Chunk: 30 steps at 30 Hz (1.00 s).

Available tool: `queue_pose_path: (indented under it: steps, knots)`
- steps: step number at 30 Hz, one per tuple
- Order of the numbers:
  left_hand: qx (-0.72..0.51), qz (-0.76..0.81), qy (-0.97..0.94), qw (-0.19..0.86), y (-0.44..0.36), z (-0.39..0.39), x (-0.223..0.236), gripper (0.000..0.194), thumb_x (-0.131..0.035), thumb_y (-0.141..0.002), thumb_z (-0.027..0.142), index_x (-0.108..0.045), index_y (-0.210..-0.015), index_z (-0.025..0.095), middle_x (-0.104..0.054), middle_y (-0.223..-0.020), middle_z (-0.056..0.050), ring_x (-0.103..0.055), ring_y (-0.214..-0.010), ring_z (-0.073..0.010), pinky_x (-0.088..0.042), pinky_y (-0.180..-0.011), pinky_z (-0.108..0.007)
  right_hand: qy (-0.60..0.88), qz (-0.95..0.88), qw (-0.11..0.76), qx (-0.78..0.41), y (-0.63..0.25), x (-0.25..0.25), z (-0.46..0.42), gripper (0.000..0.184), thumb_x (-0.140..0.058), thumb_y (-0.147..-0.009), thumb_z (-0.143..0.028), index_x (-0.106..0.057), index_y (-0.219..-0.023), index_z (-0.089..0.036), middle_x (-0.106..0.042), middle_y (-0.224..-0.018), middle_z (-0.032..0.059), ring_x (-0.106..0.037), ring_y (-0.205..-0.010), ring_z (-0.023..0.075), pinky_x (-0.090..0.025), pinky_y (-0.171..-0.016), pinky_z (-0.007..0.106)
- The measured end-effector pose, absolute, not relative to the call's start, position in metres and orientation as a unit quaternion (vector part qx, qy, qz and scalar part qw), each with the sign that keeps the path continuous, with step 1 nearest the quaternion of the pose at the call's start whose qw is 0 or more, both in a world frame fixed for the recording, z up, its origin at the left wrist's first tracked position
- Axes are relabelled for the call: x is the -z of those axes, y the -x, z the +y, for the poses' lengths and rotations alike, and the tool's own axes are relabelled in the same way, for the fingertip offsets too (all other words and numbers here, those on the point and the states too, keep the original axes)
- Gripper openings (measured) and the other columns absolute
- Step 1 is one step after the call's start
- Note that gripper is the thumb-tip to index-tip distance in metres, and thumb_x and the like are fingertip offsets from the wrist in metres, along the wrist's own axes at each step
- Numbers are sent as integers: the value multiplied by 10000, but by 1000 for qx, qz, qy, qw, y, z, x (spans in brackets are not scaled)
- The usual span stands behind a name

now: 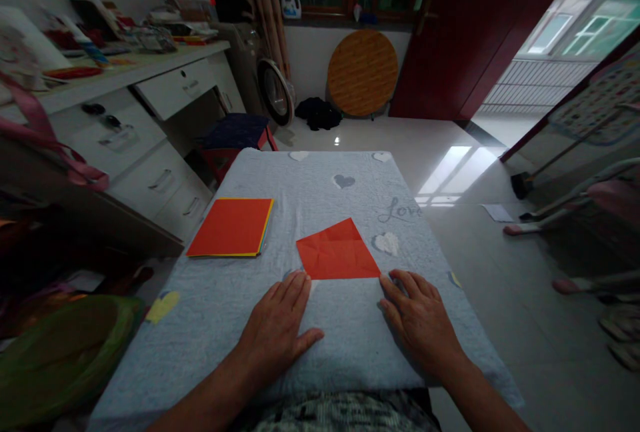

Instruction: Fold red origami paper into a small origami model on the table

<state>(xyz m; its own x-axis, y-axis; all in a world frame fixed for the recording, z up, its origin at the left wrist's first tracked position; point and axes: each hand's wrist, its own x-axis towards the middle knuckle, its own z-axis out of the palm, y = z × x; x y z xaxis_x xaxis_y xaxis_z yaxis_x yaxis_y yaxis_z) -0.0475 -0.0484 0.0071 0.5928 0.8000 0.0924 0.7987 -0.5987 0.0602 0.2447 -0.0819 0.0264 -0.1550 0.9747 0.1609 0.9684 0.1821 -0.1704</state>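
Note:
A folded sheet of red paper (336, 252) lies flat on the cloth-covered table, with faint creases across it and its straight edge facing me. My left hand (280, 315) rests palm down at the near left corner of that paper, fingertips touching it, thumb spread out to the right. At the near right corner, my right hand (417, 315) lies with its index fingertip against the paper's point and its fingers apart. Neither hand grips anything. Left of the folded sheet sits a stack of coloured paper (231, 227), red on top with yellow and other edges showing.
A pale blue tablecloth (320, 185) with hearts covers the table. Beyond its far left corner stands a stool (235, 132). White drawers (160, 179) line the left side, near a green basket (65, 352). A round wooden board (363, 73) leans on the far wall.

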Motion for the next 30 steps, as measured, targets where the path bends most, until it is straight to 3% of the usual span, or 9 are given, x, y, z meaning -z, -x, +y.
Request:
queue_pose_path:
  steps: [4,9,14,18,21,23,25,28,30]
  knots:
    - [-70,443,-894,1,51,-49,-3,697,-535,-892,595,-451,-1417,145,-533,-1430,-178,-504,-1312,-334,-406,-1078,-472,643,-756,122,-23,-253,-27,-81,307,-562,-941,-276,-673,-1223,-226,-638,-1276,106,-529,-1180,312,-412,-1004,485]
    - [-119,431,-894,17,58,-47,-3,630,-561,-909,497,-410,-1418,158,-545,-1420,-170,-526,-1298,-310,-430,-1077,-457,650,-740,162,-58,-243,-38,-62,163,-562,-928,-237,-696,-996,-175,-680,-1084,110,-581,-1028,280,-444,-941,441]
    - [-168,467,-864,84,56,-34,-13,662,-593,-884,323,-291,-1453,166,-542,-1396,-182,-540,-1285,-307,-471,-1058,-479,607,-766,196,-79,-215,-43,-34,364,-580,-881,-162,-584,-1245,-152,-654,-1188,130,-555,-1090,282,-443,-945,424]
    - [-185,494,-839,133,48,-22,-23,761,-613,-843,241,-220,-1491,173,-499,-1427,-183,-524,-1292,-312,-466,-1060,-498,614,-768,152,-98,-201,-38,-20,313,-602,-840,-113,-633,-1146,-174,-675,-1064,102,-566,-1002,270,-425,-876,391]
    - [-200,507,-816,190,40,-16,-32,758,-610,-827,199,-243,-1491,204,-513,-1398,-158,-664,-981,-237,-557,-909,-434,603,-772,168,-114,-199,-34,-20,116,-610,-848,-111,-662,-890,-205,-660,-901,51,-553,-894,238,-386,-814,362]
    - [-215,513,-797,238,34,-13,-40,717,-598,-826,172,-293,-1472,229,-528,-1368,-135,-638,-704,-143,-587,-777,-369,586,-776,212,-101,-197,-32,-22,98,-617,-850,-113,-638,-810,-200,-638,-850,41,-529,-858,230,-367,-797,361]
    - [-237,502,-785,274,29,-10,-46,631,-593,-824,156,-397,-1416,249,-518,-1374,-115,-602,-621,-104,-582,-715,-328,568,-778,260,-68,-194,-31,-26,102,-610,-850,-110,-618,-789,-192,-616,-825,45,-503,-843,230,-361,-793,370]
    - [-282,474,-784,286,23,-4,-50,320,-567,-833,127,-630,-1127,237,-556,-1316,-81,-665,-928,-177,-551,-876,-342,531,-790,303,-41,-188,-33,-32,111,-581,-865,-124,-600,-779,-192,-588,-802,50,-481,-837,232,-370,-792,382]
    - [-311,459,-782,283,22,0,-48,203,-547,-817,91,-658,-928,219,-595,-1248,-70,-612,-1130,-220,-491,-996,-371,507,-801,316,-51,-186,-34,-35,64,-575,-880,-157,-611,-844,-195,-595,-856,56,-491,-873,237,-386,-825,399]
